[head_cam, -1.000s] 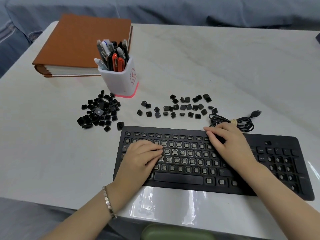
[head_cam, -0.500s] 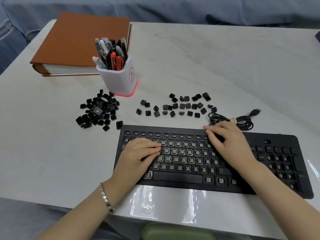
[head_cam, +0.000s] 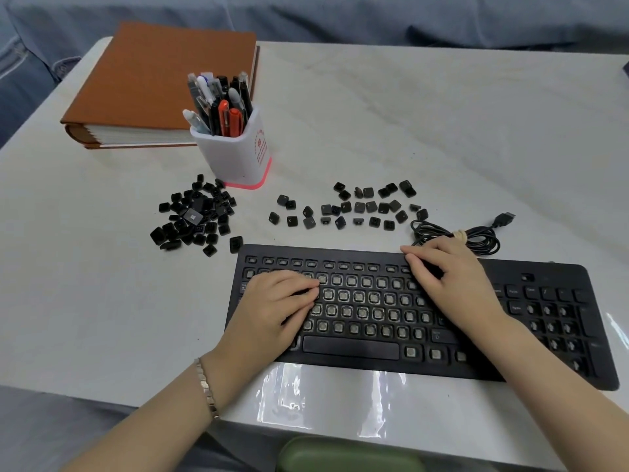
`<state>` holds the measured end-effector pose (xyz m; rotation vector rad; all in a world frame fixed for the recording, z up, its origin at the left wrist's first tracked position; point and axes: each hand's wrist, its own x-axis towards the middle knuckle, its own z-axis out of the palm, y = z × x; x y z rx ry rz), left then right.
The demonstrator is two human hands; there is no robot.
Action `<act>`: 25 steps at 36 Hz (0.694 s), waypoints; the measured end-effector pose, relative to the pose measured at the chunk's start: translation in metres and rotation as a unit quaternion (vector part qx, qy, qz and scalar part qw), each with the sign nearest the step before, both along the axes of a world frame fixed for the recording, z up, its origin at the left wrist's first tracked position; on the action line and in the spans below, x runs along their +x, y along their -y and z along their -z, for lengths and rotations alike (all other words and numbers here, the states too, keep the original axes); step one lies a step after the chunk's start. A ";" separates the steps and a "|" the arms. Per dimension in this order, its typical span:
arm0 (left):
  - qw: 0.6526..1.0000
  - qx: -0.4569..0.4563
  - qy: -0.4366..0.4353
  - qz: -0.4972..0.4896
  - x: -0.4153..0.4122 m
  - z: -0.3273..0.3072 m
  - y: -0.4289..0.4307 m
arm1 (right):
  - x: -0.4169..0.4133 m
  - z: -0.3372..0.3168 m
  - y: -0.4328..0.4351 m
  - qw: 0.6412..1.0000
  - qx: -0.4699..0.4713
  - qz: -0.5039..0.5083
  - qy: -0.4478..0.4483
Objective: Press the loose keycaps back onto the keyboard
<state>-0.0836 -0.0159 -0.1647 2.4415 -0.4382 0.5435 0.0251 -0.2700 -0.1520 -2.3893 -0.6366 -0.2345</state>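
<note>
at the bottom edge a rounded green thing (head_cam: 347, 454) is cut off by the frame, and what it is cannot be told. both forearms reach in from below; a metal bracelet (head_cam: 206, 386) sits on the left wrist.

the black keyboard (head_cam: 340, 367) lies at the near edge of the desk (head_cam: 442, 137), most of its letter and number places bare, showing pale sockets, while the space bar and a few right-side keys carry caps. the left hand (head_cam: 272, 308) lies relaxed over the keyboard's left end, fingers laid across the sockets and hiding what is under them. the right hand (head_cam: 452, 281) rests on the upper rows right of the middle, fingers stretched leftward and loose, thumb tucked below; whether a cap sits beneath them cannot be told.

just behind the keyboard, a coiled cable (head_cam: 476, 236) with a usb plug lies at the right. scattered keycaps (head_cam: 357, 207) lie spread in a loose band behind the middle, their legends too small to read; a heap of keycaps (head_cam: 194, 216) lies to the left.

further back stand a white pen holder (head_cam: 238, 155) full of pens and a thick brown book (head_cam: 160, 83).

the desk is pale, marbled and glossy at its near edge. blue fabric (head_cam: 408, 18) fills the background.
</note>
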 end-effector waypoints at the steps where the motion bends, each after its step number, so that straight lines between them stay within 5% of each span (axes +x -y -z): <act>1: 1.000 0.018 -0.001 0.000 -0.001 -0.001 -0.002 | 0.000 0.000 0.000 1.000 -0.001 0.001 0.000; 19: 0.996 0.065 -0.046 -0.051 -0.004 -0.015 -0.006 | -0.002 -0.004 0.000 1.000 -0.010 0.003 -0.019; 25: 0.976 -0.116 -0.115 -0.141 0.040 -0.048 0.009 | -0.002 -0.005 0.000 1.000 -0.007 0.001 -0.020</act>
